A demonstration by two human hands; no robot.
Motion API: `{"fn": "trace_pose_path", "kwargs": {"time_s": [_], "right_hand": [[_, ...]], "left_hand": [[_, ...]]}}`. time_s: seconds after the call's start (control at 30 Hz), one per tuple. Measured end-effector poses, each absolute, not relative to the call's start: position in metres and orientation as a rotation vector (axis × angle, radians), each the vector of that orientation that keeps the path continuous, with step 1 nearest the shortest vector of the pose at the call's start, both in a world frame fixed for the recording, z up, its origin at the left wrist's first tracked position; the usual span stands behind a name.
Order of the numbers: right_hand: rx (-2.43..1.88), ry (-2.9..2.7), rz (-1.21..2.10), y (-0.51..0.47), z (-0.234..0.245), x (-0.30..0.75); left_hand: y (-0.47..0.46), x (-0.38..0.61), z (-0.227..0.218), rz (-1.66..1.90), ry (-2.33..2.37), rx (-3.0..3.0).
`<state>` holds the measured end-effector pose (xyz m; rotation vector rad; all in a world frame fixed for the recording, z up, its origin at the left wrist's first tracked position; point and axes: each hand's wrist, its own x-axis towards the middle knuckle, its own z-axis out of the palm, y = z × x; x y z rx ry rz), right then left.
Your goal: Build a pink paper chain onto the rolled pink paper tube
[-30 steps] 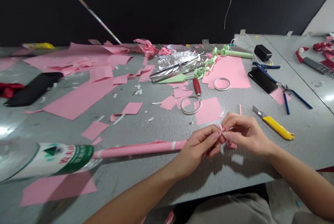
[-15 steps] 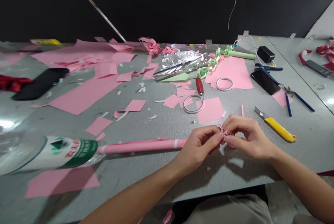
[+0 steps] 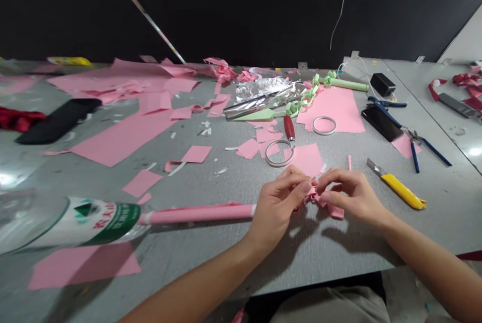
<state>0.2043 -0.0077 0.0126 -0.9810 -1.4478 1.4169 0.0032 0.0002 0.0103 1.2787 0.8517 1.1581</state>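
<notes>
Left hand point(image 3: 274, 206): fingers closed, pinching folded pink paper strip point(image 3: 312, 193) over near part of surface point(image 3: 184, 252), right of center. Right hand point(image 3: 352, 198): thumb and index bent toward strip's right side; cannot tell whether gripping. Pink paper tube point(image 3: 205, 213) left of left hand, its left end at plastic bottle point(image 3: 100, 221). Yellow box cutter point(image 3: 402, 191) right of right hand, blade out. Farther away: red-handled ring tool point(image 3: 288, 127), black phone point(image 3: 379, 124), blue-handled pliers point(image 3: 414, 157).

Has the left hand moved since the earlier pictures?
Yes: judged against the yellow knife, the left hand has shifted somewhat to the left, away from it.
</notes>
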Motion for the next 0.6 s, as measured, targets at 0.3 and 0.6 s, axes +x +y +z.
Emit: {"fn": "trace_pose_path", "kwargs": {"time_s": [0.3,0.6], "right_hand": [[-0.827,-1.248,1.632,-0.009,0.006,0.189],[-0.858,-1.206,1.648,-0.014,0.008,0.19]], "left_hand": [[0.001,0.004,0.017,1.034,0.854,1.366],[-0.003,0.0,0.019,1.254,0.924,1.576]]}}
